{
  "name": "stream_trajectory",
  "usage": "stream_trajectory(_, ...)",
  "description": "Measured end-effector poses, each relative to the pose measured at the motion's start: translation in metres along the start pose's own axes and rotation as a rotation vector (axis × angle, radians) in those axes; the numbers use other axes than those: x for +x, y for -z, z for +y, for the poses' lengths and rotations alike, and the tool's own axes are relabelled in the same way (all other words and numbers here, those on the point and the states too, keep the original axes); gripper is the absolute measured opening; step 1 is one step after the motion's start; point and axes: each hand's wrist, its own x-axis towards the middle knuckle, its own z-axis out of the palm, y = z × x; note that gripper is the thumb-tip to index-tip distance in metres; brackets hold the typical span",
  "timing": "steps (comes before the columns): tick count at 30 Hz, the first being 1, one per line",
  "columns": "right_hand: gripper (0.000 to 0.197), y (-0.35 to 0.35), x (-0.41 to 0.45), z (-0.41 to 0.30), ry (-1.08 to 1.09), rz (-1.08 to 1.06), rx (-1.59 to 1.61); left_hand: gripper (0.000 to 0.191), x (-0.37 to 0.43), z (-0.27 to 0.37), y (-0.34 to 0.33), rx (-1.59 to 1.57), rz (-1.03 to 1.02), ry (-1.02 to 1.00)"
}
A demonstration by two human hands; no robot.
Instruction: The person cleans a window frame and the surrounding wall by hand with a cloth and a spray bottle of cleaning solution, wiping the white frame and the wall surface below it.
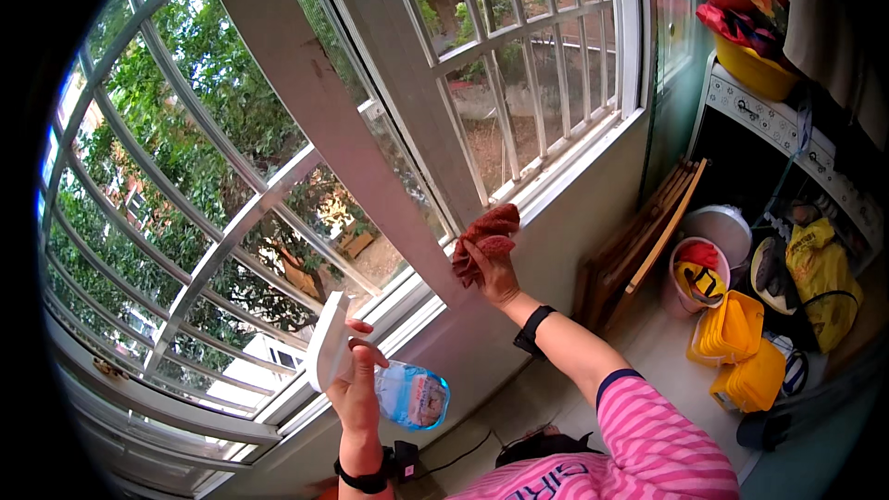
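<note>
My left hand [356, 378] grips the neck of a clear spray bottle with blue liquid [414, 394]. Its white trigger head [330, 344] points up towards the window, and the bottle bears a label with writing. In my right hand [494, 272] is a bunched reddish-brown cloth [488, 239]. The cloth lies against the lower end of the pale post [361, 153] between the window sections, beside the white window sill [555, 173]. Some of my right fingers are hidden in the cloth.
Metal window bars [236, 173] stand before trees outside. Folded wooden slats [642, 236] lean on the wall at right. Nearby are a pink bucket [670, 292], stacked yellow containers [746, 375], a yellow bag [819, 278] and a white cabinet [764, 118] bearing a yellow basin [753, 73].
</note>
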Motion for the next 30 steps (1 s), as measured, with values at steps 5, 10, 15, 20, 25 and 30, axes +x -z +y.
stream_trajectory(5,0.053,0.011,-0.002,0.007,0.072,0.124,-0.103,0.042,-0.003,-0.007,0.002,-0.062,-0.026,0.004)
stream_trajectory(10,0.047,0.064,0.033,0.006,-0.285,0.501,0.363,0.042,-0.007,-0.008,0.012,-0.194,-0.042,0.074)
stream_trajectory(15,0.048,0.129,0.168,-0.064,0.206,0.571,0.22,0.041,0.007,-0.005,0.003,-0.221,-0.069,0.049)
stream_trajectory(20,0.054,0.147,0.304,-0.172,0.632,0.411,0.142,0.032,0.034,0.028,-0.017,-0.186,-0.064,-0.077)
stream_trajectory(25,0.027,0.147,0.352,-0.16,0.979,0.392,-0.093,0.057,0.074,0.063,-0.057,-0.149,-0.058,-0.133)
stream_trajectory(30,0.013,0.215,0.407,-0.01,0.973,0.446,-0.329,0.056,0.112,0.086,-0.107,-0.118,0.0,-0.169)
